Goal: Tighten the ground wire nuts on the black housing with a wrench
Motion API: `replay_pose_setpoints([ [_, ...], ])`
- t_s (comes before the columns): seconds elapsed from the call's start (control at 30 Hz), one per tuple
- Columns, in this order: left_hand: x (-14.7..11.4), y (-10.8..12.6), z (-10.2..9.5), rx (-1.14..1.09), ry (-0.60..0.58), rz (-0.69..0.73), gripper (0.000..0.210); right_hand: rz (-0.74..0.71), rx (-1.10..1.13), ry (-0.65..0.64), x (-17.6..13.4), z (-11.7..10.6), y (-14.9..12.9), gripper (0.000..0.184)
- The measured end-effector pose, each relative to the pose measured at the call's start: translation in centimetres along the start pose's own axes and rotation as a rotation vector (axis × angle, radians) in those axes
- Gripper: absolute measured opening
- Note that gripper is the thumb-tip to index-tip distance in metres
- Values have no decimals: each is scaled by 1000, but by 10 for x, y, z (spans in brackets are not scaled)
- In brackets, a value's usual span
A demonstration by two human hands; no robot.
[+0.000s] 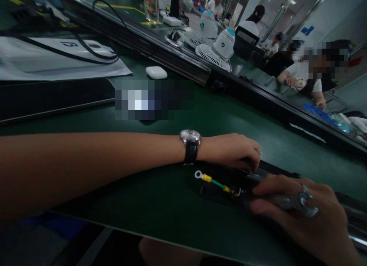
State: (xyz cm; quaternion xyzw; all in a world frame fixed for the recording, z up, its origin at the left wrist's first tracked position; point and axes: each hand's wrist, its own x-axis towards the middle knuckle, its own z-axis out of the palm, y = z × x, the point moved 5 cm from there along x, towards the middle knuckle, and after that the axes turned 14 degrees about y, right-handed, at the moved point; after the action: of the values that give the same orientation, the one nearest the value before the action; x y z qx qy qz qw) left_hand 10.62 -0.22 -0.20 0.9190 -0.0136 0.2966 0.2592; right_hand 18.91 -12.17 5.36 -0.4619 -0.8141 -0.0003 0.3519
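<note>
My left hand (236, 149), with a watch (190, 137) on its wrist, is closed, its fingers curled down against a long black bar (276, 168) on the green table. Their tips are hidden. At the lower right, my right hand (312, 208) pinches a metal open-end wrench (304, 204) between thumb and fingers. One jaw of the wrench points back toward the palm; its other end reaches toward the bar's near end. There a short green wire (218, 183) with yellow sleeves sticks out to the left, ending in a ring terminal (198, 175).
A white earbud case (156, 72) and a dark flat device (54, 97) lie at the left. Beyond them are a white bag (57, 59) and black cable. A dark rail (172, 63) crosses behind. White fans (223, 46) and several people are farther back. The table's front edge (149, 235) runs below.
</note>
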Motion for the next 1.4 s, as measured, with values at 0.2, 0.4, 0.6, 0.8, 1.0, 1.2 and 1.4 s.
replay_pose_setpoints([
  [0.2,-1,-1,-1,-8,11,7,11,-134,78,-163,-6,1,-1,5],
  [0.4,0,1,-5,-42,-7,4,23,-101,140,-173,-7,-11,11,13],
  [0.6,3,3,-5,-55,29,-4,21,54,50,-52,-5,-11,10,6],
  [0.8,3,1,-3,-56,65,-21,17,29,108,-75,-5,-4,6,4],
  [1.0,2,3,-4,-49,8,-28,25,-49,176,-194,-7,-5,9,11],
  [1.2,4,5,-6,-89,-25,-32,33,-27,182,-125,-5,-13,15,14],
  [1.4,5,3,-4,-32,-21,-45,23,74,86,-66,-8,-8,14,7],
])
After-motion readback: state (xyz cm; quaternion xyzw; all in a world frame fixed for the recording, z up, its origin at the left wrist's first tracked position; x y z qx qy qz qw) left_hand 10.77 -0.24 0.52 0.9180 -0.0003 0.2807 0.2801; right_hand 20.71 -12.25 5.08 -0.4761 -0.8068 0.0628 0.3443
